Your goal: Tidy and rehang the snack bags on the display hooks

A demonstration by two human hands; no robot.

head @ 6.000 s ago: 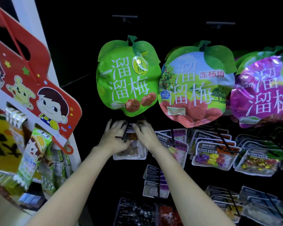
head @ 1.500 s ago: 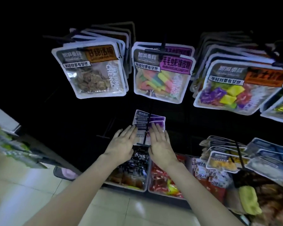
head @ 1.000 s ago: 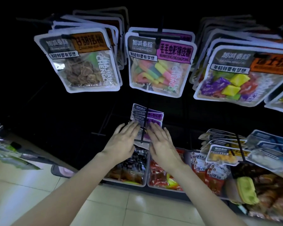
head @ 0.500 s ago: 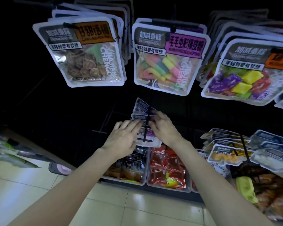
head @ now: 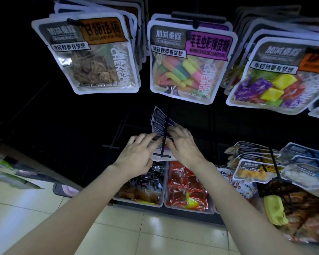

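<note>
A stack of small snack bags with purple labels [head: 159, 124] hangs on a low black display hook [head: 161, 155], below the upper row. My left hand [head: 136, 155] reaches in from the left, its straight fingers touching the front bags near the hook's T-shaped end. On the other side of the hook wire, my right hand [head: 184, 146] lays its fingers on the tops of the bags. The front bags are fanned out and partly hidden behind my fingers.
Above hang a brown dried-plum bag [head: 98, 57], a rainbow gummy bag [head: 186, 61] and a wrapped-candy bag [head: 276, 74]. An empty hook [head: 116, 134] juts out at left. Two floor-level bins [head: 142, 201] [head: 188, 208] hold packets. More hooked bags [head: 254, 167] hang at right.
The view dropped from the green and purple plum bags to the lower rows. Both hands moved down to the purple-label stack, and the right hand slid further back along it.
</note>
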